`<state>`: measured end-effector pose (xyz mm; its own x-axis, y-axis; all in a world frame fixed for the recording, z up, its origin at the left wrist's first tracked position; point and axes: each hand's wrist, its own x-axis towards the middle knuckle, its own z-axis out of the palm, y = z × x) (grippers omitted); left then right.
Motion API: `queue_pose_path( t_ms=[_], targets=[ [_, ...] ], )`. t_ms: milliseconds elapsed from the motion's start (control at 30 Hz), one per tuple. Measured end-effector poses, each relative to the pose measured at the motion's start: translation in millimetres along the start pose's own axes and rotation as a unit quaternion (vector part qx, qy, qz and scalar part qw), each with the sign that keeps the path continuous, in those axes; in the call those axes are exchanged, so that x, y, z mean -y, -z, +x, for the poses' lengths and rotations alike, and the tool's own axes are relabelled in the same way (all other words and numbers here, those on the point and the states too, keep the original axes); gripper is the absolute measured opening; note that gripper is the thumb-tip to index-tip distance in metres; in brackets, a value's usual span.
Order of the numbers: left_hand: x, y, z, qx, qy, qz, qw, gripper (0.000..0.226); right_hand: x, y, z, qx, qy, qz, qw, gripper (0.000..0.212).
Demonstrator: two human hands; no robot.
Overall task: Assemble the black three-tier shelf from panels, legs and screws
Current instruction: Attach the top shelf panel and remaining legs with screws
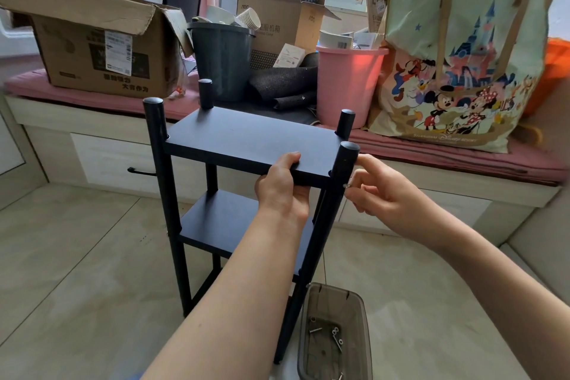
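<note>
The black shelf [246, 182] stood upright on the tiled floor [77, 256], just in front of a window bench [101, 145] padded with a pink cushion. Four round legs rose past its top panel [246, 140], and a middle panel [222, 219] was seen below it; the lowest tier was largely hidden behind the forearms. On the bench were seen, from left to right, an open cardboard box [92, 46], a dark bin [223, 62] stuffed with paper cups, a pink bucket [348, 86] and a large cartoon-printed tote bag [459, 71]. The front edge of the top panel was gripped by the left hand [282, 188], the thumb laid on top and the fingers curled beneath. A small silver screw [347, 185] was pinched in the fingertips of the right hand [382, 191] and held against the side of the near right leg [339, 191], just below the top panel. On the floor beside the foot of that leg stood a translucent grey plastic tray [334, 333], in which a few loose screws [333, 333] were lying.
</note>
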<state>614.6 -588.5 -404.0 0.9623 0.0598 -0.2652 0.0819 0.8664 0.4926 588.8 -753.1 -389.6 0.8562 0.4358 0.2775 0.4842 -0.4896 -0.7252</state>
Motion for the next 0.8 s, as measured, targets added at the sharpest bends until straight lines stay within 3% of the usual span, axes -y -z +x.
queue_pose_path(
  t_ms=[233, 367, 500, 633, 733, 800],
  targets=[
    [3, 1, 0, 0.005, 0.000, 0.001, 1.000, 0.040, -2, -3, 0, -0.011, -0.007, 0.001, 1.000, 0.045],
    [9, 6, -5, 0.022, -0.020, 0.002, 1.000, 0.020, -3, -4, 0, -0.013, -0.013, 0.000, 1.000, 0.045],
    [13, 11, -15, 0.102, 0.004, 0.075, 0.992, 0.008, -1, -3, 0, -0.016, -0.024, 0.027, 0.999, 0.045],
    [15, 16, -15, 0.105, -0.012, 0.143, 0.984, 0.009, 2, -3, -1, -0.019, -0.042, 0.063, 0.997, 0.043],
    [17, 17, -15, 0.093, -0.030, 0.148, 0.984, 0.011, 7, -11, 1, -0.048, -0.040, 0.096, 0.993, 0.031],
    [19, 14, -15, 0.070, -0.036, 0.144, 0.986, 0.014, 10, -21, 4, -0.101, -0.028, 0.035, 0.994, 0.018]
  ],
)
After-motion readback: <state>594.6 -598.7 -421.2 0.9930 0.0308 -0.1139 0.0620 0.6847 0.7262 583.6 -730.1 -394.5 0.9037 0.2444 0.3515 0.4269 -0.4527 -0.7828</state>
